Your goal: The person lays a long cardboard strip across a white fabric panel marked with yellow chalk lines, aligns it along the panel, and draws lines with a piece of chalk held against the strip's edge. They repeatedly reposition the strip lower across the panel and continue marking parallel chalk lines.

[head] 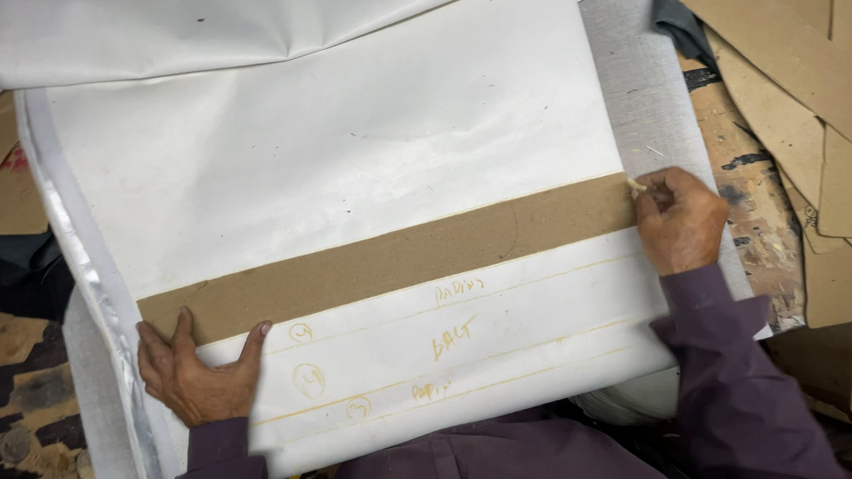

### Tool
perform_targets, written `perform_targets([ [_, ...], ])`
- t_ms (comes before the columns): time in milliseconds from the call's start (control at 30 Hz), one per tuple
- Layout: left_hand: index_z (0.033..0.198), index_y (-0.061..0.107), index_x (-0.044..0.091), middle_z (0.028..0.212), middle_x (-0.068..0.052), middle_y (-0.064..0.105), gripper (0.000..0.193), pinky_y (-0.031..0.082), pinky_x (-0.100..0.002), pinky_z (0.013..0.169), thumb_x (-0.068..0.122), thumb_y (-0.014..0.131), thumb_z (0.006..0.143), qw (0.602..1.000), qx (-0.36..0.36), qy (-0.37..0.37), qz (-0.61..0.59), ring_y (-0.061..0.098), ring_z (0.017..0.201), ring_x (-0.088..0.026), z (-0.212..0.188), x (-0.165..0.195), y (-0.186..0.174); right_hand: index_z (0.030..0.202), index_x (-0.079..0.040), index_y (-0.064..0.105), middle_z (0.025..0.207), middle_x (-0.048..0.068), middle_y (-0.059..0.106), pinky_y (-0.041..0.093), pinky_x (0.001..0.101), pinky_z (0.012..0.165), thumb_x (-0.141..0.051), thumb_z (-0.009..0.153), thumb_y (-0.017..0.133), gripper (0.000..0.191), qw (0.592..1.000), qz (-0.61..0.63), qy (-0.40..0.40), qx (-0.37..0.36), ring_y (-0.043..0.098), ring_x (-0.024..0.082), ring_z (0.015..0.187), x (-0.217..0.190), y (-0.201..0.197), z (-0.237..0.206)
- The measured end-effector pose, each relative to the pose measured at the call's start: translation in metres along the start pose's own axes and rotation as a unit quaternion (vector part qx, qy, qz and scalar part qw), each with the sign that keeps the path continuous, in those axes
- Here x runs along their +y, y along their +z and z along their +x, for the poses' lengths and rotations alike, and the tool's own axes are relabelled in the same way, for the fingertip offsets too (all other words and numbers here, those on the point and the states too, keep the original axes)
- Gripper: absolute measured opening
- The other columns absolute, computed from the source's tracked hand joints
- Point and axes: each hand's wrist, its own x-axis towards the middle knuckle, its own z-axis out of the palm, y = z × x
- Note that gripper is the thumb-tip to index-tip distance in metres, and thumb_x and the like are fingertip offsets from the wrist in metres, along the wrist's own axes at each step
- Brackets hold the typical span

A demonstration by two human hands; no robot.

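The right hand [678, 219] pinches a small bit of chalk [635, 185] between its fingertips, closed tight so the chalk does not slip. The tip sits at the top edge of a long brown card strip [396, 257], near the right edge of the white sheet [354, 139]. The strip works like a ruler, so the chalk can run straight along it.

The left hand [195, 373] lies flat with fingers spread open, gripping nothing. It presses down on the strip's left end, near the sheet's left edge, likely to stop it from sliding.

The strip slants across the sheet. Below it are yellow lines [501, 287]. Brown card pieces [802, 104] lie past the right edge.
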Motion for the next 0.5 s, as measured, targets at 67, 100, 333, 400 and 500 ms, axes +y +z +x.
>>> perform_targets([
  [67,0.143,0.064,0.0,0.163,-0.038,0.031,0.1,0.027,-0.072,0.115,0.06,0.091,0.068,1.0,-0.004,-0.02,-0.016,0.023,0.151,-0.05,0.003,0.003,-0.001,0.104,0.0,0.074,0.094,0.013,0.076,0.06,0.0297,0.076,0.0,0.094,0.079,0.011,0.984,0.137,0.098,0.052,0.075,0.018,0.085,-0.011,0.018,-0.025],
  [100,0.142,0.064,0.0,0.162,-0.038,0.032,0.1,0.028,-0.072,0.114,0.06,0.092,0.066,0.999,-0.005,-0.028,-0.027,0.024,0.149,-0.051,0.004,0.004,-0.001,0.105,0.0,0.073,0.095,0.012,0.076,0.059,0.0295,0.076,0.001,0.095,0.078,0.011,0.981,0.148,0.097,0.077,0.074,0.017,0.085,-0.014,0.026,-0.033],
  [333,0.137,0.067,0.002,0.154,-0.034,0.043,0.079,0.032,-0.067,0.113,0.037,0.094,0.072,0.995,-0.016,-0.042,-0.09,0.035,0.145,-0.047,0.017,-0.002,-0.02,0.109,0.003,0.07,0.098,0.014,0.073,0.058,0.0288,0.077,0.007,0.099,0.075,0.012,0.978,0.145,0.043,0.144,0.07,0.017,0.085,-0.008,0.044,-0.045],
  [400,0.147,0.052,-0.002,0.15,-0.03,0.048,0.084,0.041,-0.056,0.115,0.025,0.09,0.078,0.975,0.013,-0.067,-0.212,0.048,0.138,-0.04,0.027,-0.007,-0.023,0.11,0.003,0.07,0.098,0.013,0.072,0.058,0.0284,0.077,0.006,0.1,0.074,0.011,0.973,0.171,0.052,0.146,0.071,0.016,0.085,-0.005,0.046,-0.044],
  [500,0.15,0.038,-0.005,0.142,-0.027,0.05,0.081,0.056,-0.042,0.099,0.007,0.081,0.082,0.939,0.007,-0.123,-0.321,0.063,0.121,-0.03,0.039,-0.02,-0.027,0.11,0.003,0.071,0.1,0.013,0.073,0.059,0.0289,0.078,0.006,0.099,0.074,0.012,0.976,0.15,0.037,0.153,0.071,0.016,0.087,-0.003,0.047,-0.045],
])
